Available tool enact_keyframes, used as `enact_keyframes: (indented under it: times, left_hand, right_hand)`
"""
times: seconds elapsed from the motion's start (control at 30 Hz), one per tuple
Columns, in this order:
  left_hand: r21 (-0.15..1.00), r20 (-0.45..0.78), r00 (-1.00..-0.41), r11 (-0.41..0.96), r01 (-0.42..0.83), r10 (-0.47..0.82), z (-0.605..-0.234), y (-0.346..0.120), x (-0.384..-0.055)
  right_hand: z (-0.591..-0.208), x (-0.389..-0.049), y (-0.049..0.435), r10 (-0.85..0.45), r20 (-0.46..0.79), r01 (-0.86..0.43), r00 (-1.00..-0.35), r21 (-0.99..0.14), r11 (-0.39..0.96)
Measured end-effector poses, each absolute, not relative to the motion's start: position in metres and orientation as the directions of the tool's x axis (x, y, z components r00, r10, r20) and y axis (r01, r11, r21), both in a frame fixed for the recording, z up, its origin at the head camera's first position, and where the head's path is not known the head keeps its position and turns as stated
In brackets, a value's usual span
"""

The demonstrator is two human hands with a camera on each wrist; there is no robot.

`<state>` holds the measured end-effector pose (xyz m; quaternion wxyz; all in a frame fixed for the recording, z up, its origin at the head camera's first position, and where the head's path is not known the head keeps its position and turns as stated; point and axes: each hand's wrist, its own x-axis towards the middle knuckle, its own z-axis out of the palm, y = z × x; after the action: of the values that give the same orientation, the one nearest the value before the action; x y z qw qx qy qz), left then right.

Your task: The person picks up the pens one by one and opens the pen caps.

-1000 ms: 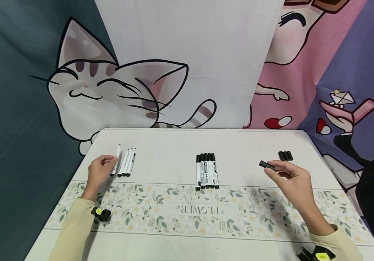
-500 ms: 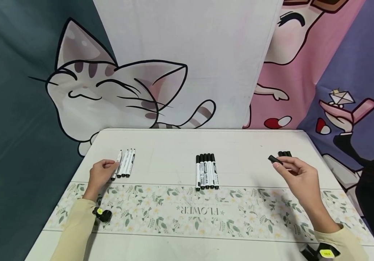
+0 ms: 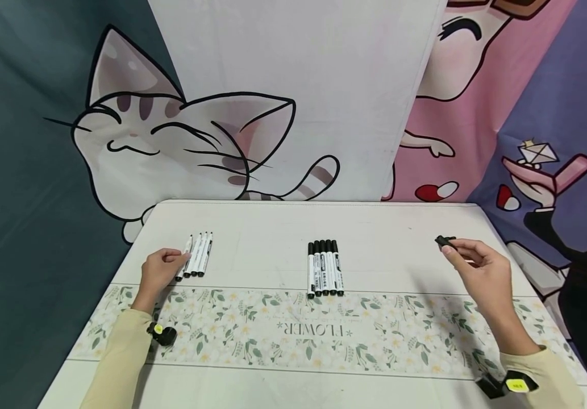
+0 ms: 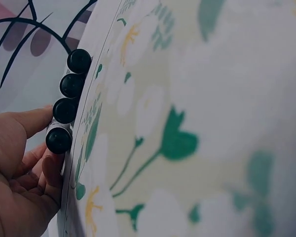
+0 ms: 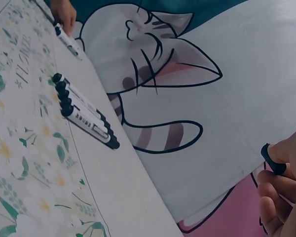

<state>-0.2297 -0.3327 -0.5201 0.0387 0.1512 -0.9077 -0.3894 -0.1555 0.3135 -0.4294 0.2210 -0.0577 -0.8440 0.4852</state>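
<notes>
On the left side of the table, my left hand (image 3: 162, 275) pinches an uncapped white marker (image 3: 187, 251) lying at the end of a row. Its black rear end (image 4: 58, 140) shows in the left wrist view, between thumb and fingers. Close beside it lie several more uncapped markers (image 3: 202, 255) with bare tips pointing away. At the right, my right hand (image 3: 484, 278) pinches a black marker cap (image 3: 444, 244) between thumb and fingers. The right wrist view shows this cap (image 5: 273, 159) too, partly covered by the thumb. Other black caps behind it are mostly hidden by cap and hand.
Several capped markers (image 3: 325, 268) lie side by side in the middle of the white table (image 3: 267, 238). A floral strip (image 3: 252, 329) crosses the table in front of them. Behind the far edge hangs a cartoon-printed cloth (image 3: 354, 102).
My right hand has moved right and slightly away with the cap, over to the other caps. The left hand has shifted its marker nearer and rightward, against the row.
</notes>
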Motion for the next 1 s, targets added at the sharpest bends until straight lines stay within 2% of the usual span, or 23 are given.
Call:
enact_keyframes:
  times: [0.43, 0.57, 0.67, 0.8, 1.0]
  left_hand:
    - [0.707, -0.069, -0.944, 0.652, -0.275, -0.323, -0.517, -0.330, -0.230]
    - [0.729, -0.035, -0.942, 0.637, -0.253, -0.333, -0.514, -0.328, -0.229]
    - [0.749, 0.033, -0.943, 0.633, -0.197, -0.332, -0.511, -0.325, -0.227]
    - [0.769, 0.169, -0.943, 0.637, -0.057, -0.288, -0.504, -0.318, -0.225]
    - [0.773, 0.351, -0.906, 0.620, 0.136, -0.238, -0.483, -0.294, -0.218]
  right_hand:
    - [-0.430, -0.165, 0.324, 0.386, 0.291, -0.057, -0.875, -0.855, 0.516]
    - [-0.429, -0.168, 0.326, 0.412, 0.300, -0.049, -0.860, -0.853, 0.519]
    - [-0.429, -0.170, 0.330, 0.429, 0.297, -0.036, -0.853, -0.853, 0.520]
    - [-0.431, -0.174, 0.337, 0.462, 0.274, 0.001, -0.843, -0.860, 0.511]
    - [-0.435, -0.186, 0.350, 0.496, 0.280, 0.004, -0.822, -0.868, 0.497]
